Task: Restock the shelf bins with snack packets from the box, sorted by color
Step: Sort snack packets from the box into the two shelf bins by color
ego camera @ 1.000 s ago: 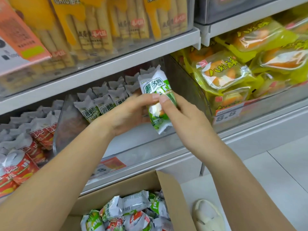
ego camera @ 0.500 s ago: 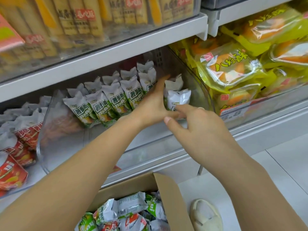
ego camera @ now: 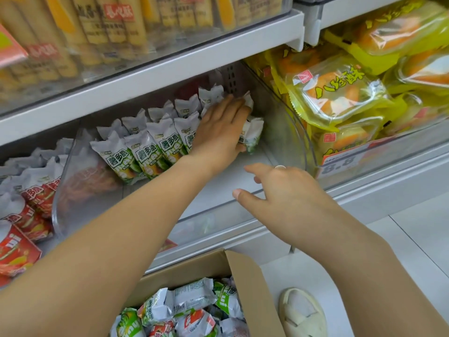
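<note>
Two hands in my head view, both over the clear shelf bin [ego camera: 301, 132] in the middle. My left hand [ego camera: 220, 132] is deep in the bin w/ fingers laid flat on the green packet [ego camera: 251, 133], pressing it upright at the right end of the green row [ego camera: 145, 152]; thumb is tucked under the pkt's lower edge. I read that as a flat, straight-fingered grip, more a push than a pinch. A second pkt top pokes out just behind the fingertips. My right hand [ego camera: 279, 190] hovers apart from the pkts, just over the bin's front lip, fingers loosely spread, holding nothing; ring on one finger.

Red packets [ego camera: 26, 203] sit in the next bin to the left, separate from the green ones. Yellow pastry bags [ego camera: 340, 91] fill the bin to the right, price tag on its front. Long yellow sticks on the shelf above, blurred. Cardboard box [ego camera: 245, 276] below on the floor, flap up, w/ mixed green and red pkts inside. A pale shoe [ego camera: 302, 312] just beside the box.
</note>
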`<state>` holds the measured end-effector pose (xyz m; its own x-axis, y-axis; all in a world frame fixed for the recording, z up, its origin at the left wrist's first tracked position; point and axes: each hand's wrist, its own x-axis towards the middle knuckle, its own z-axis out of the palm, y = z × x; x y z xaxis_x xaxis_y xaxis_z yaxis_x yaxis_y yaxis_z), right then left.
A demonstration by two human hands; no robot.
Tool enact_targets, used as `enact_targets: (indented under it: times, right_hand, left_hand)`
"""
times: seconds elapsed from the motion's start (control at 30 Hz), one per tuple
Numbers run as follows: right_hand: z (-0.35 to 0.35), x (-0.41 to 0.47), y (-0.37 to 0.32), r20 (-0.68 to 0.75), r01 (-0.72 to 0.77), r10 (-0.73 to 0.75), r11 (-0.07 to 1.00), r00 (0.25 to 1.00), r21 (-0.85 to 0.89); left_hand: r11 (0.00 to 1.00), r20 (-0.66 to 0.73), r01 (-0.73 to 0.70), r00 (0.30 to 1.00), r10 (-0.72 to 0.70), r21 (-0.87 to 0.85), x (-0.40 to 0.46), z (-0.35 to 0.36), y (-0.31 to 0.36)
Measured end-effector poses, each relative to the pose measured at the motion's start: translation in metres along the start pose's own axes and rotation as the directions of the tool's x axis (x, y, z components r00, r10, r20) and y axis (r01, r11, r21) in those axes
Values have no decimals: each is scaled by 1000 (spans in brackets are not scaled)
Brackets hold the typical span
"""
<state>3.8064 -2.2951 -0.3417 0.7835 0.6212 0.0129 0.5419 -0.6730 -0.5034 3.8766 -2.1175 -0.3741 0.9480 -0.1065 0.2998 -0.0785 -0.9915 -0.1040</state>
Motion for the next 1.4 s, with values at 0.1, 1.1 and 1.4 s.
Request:
enact_targets:
  times: [0.1, 1.1, 1.4]
  right_hand:
    - [-1, -1, 1, 9, -4, 3, 1000, 1000, 15]
    - [1, 2, -4, 78, -37, 44, 996, 996, -84]
    - [3, 5, -3, 84, -40, 46, 996, 995, -76]
  left_hand:
    - [992, 6, 43, 999, -44, 116, 12, 5, -5]
    - [893, 148, 31, 983, -109, 448, 52, -2, -27]
    - [966, -225, 198, 946, -233, -166, -6, -50, -42]
